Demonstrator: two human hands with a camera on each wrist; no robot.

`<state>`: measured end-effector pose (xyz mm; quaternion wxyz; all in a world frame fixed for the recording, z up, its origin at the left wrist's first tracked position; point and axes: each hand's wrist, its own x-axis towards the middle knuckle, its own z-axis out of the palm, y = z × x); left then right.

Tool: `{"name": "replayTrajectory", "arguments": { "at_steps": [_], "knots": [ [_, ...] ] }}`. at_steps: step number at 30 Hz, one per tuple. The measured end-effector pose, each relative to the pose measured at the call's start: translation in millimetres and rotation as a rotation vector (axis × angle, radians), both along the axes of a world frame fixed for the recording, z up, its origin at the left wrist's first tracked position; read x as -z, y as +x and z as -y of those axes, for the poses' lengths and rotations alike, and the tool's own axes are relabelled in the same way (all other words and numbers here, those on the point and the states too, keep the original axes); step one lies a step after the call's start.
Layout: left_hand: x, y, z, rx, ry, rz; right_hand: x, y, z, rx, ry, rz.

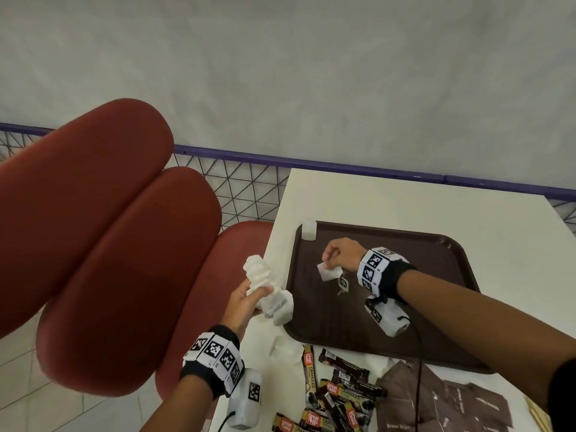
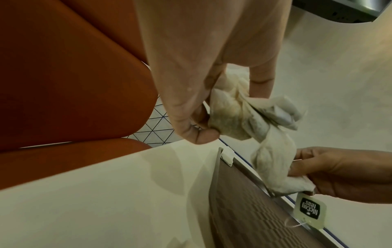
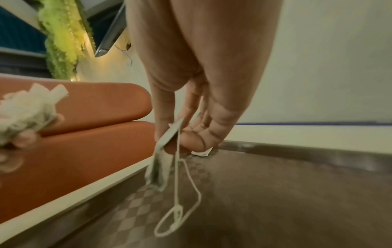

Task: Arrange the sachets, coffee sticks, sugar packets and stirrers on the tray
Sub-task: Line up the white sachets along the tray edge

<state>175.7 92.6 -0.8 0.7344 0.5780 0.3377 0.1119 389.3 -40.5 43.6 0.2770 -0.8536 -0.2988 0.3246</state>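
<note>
My left hand (image 1: 249, 299) grips a bunch of white tea sachets (image 1: 263, 277) just left of the brown tray (image 1: 436, 260), above the table edge. In the left wrist view the bunch (image 2: 239, 115) is squeezed between thumb and fingers. My right hand (image 1: 330, 260) hovers over the tray's left part and pinches a single sachet (image 1: 327, 272), whose string and tag (image 1: 343, 283) dangle onto the tray. In the right wrist view the pinched sachet (image 3: 159, 167) hangs down with its looped string (image 3: 180, 209) touching the tray (image 3: 275, 201). One more sachet (image 1: 308, 229) lies at the tray's far left corner.
Coffee sticks (image 1: 339, 394) lie heaped on the white table (image 1: 405, 201) near the tray's front edge. Brown sugar packets (image 1: 452, 403) are to their right, wooden stirrers (image 1: 536, 416) at the far right, loose white sachets (image 1: 285, 347) to the left. Red chairs (image 1: 124, 260) stand left.
</note>
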Motion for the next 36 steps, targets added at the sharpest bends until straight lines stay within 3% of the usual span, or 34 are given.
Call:
{"name": "replayTrajectory", "arguments": {
  "at_steps": [5, 18, 27, 36],
  "knots": [
    [0, 2, -7, 0.004, 0.003, 0.009, -3, 9, -18, -0.217, -0.160, 0.039],
    [9, -1, -21, -0.006, 0.021, 0.019, 33, 16, -22, -0.029, -0.216, 0.140],
    [9, 3, -24, 0.022, 0.039, 0.017, 19, 36, -35, 0.129, 0.028, 0.108],
    [6, 2, -34, 0.001, 0.041, 0.031, 8, 53, -67, -0.074, -0.078, 0.213]
  ]
}}
